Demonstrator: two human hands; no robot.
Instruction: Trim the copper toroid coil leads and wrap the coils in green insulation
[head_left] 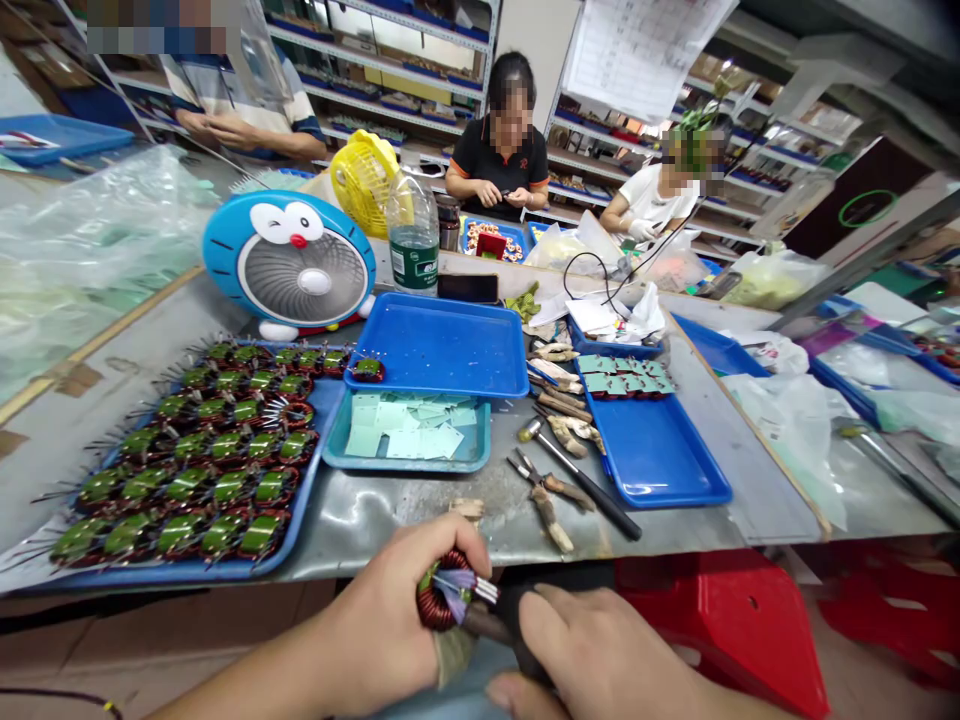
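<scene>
**Coil Leads: Two-Handed Hold and Tool Contact**

Seen from across the room, the left hand is curled firmly round one copper-wound coil, thumb side uppermost; the right hand is closed on a dark-handled tool, whose working end is close to the coil's bright leads; whether it actually bears on the wire, I cannot tell. The coil is off the bench, apparently just in front of its near edge.

The left grip should clamp the ring by its outer rim, so that the leads stand free; pressure on the windings is best spread over several fingers, since a pinch could scuff them; the pale wrap at the left hand probably helps here. The right grip should bring the tool in line with the leads and load it gradually; a sideways pull would likely splay the wires or twist the ring.

Beyond the hands, pliers and a hammer lie on the bench; the left tray carries rows of coils with leads outward; the finished piece should match their neatness, judged by eye; the right tray holds a smaller group under green sheets.
</scene>
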